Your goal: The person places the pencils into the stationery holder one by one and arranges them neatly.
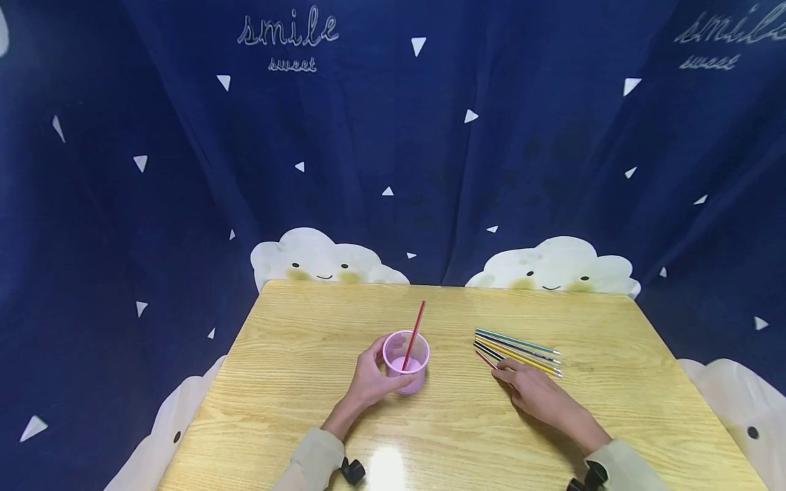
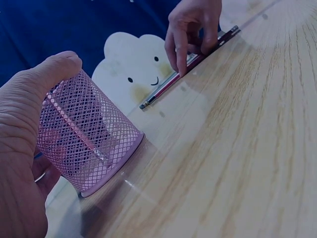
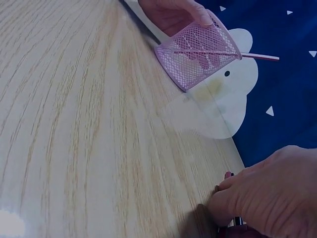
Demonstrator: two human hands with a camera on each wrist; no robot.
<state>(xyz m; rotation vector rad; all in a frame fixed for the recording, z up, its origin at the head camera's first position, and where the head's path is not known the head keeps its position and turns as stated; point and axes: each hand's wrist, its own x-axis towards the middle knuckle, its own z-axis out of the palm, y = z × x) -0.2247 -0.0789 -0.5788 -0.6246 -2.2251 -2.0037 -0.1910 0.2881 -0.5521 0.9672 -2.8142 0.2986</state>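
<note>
My left hand [image 1: 371, 378] is wrapped round a pink mesh pencil cup [image 2: 89, 134] that stands upright on the wooden table. One red pencil [image 1: 414, 334] leans inside the cup, its upper end sticking out past the rim. To the right, my right hand [image 1: 540, 395] pinches another red pencil [image 1: 486, 360] at the near side of a loose row of pencils [image 1: 518, 341]. The row has blue-green, dark and yellow pencils lying flat, side by side. My right hand covers part of the pinched pencil. In the right wrist view, the fingers largely hide the pencils.
The light wooden table [image 1: 319, 320] reaches back to a dark blue curtain [image 1: 368, 136] printed with white triangles and clouds. Table surface lies between the cup and the pencil row. A bright glare spot [image 1: 387, 467] shows near the front.
</note>
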